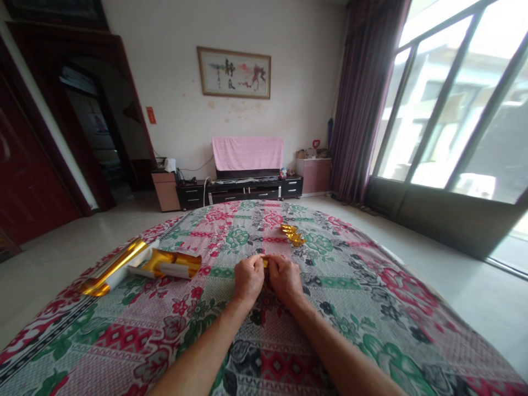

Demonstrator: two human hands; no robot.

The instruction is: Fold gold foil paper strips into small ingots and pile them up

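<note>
My left hand (249, 276) and my right hand (285, 277) are together over the middle of the patterned cloth (214, 308). Both have their fingers closed on a small gold piece (265, 263), which shows only in part between them; the rest of it is hidden by the fingers. Beyond my right hand lie several folded gold shapes (293, 235) in a short row. Left of my hands are curled gold sheets (175, 264) with white undersides.
Across the room a low black cabinet (231, 192) carries something under a pink cloth (247, 153). A framed picture (234, 73) hangs above. Purple curtains (358, 99) and large windows (445, 99) are at the right, a dark doorway at the left.
</note>
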